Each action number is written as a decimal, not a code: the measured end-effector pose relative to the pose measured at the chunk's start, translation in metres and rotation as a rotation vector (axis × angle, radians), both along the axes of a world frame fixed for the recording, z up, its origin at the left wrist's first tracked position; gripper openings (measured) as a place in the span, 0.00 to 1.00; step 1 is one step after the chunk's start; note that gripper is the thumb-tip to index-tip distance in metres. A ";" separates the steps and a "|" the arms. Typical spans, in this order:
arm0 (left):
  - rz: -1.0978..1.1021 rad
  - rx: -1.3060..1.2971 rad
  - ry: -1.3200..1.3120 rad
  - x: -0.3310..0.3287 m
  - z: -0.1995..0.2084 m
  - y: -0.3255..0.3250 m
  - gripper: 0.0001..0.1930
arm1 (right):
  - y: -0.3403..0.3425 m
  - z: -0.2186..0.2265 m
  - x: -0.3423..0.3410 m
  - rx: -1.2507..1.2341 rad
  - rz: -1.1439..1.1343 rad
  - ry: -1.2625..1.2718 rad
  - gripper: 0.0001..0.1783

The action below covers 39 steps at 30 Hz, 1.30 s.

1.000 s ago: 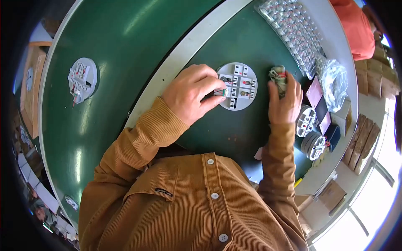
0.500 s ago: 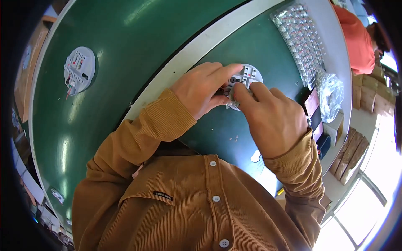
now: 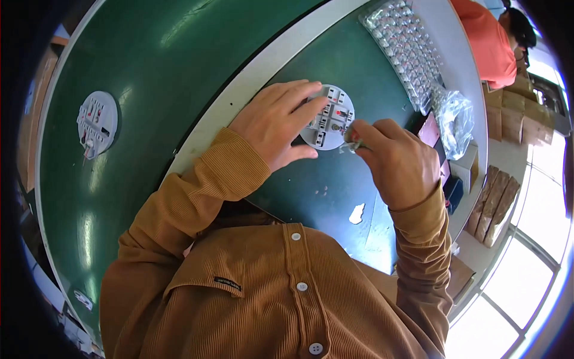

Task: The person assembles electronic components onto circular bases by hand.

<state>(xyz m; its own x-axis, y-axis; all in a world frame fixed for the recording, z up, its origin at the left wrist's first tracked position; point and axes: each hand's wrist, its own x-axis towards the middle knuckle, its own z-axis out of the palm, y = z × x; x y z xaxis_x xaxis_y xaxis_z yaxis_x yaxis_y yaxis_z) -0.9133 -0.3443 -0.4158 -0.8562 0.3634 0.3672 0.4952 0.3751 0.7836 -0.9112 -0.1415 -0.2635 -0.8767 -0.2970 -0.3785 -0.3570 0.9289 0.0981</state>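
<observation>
Disc (image 3: 330,143), wht, under part-spread L hand (image 3: 280,122); R hand (image 3: 399,160) curled, pinching part-hidden sm. obj. (image 3: 348,136) by rim.

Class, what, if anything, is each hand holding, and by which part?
The right hand grips a greyish thing, mostly hidden, so which part cannot be told. The left hand lies over the left edge of the disc; whether it grips is unclear.

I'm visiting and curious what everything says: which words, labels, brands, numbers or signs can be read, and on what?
None that I can quote.
Small black rectangular label on the brown corduroy shirt: pale lettering, too small and blurred.
Round pale-grey plastic disc with small fittings: no marking large enough to read.
</observation>
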 end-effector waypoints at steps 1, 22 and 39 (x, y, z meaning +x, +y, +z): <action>-0.020 -0.016 -0.019 0.000 -0.003 -0.002 0.41 | -0.004 -0.003 -0.001 0.031 0.051 0.012 0.14; -0.044 -0.004 0.007 -0.014 -0.028 0.009 0.36 | 0.009 -0.023 -0.066 -0.173 -0.172 -0.474 0.07; -0.068 -0.042 -0.014 -0.026 -0.036 0.014 0.33 | -0.020 -0.026 -0.059 0.149 0.448 -0.035 0.19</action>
<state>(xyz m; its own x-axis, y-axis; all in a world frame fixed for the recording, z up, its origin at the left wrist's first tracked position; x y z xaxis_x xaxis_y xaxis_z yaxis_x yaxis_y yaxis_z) -0.9390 -0.3303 -0.4519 -0.8338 0.4358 0.3388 0.5101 0.3737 0.7747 -0.9698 -0.1616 -0.2893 -0.6606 -0.5832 -0.4728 -0.7249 0.6593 0.1996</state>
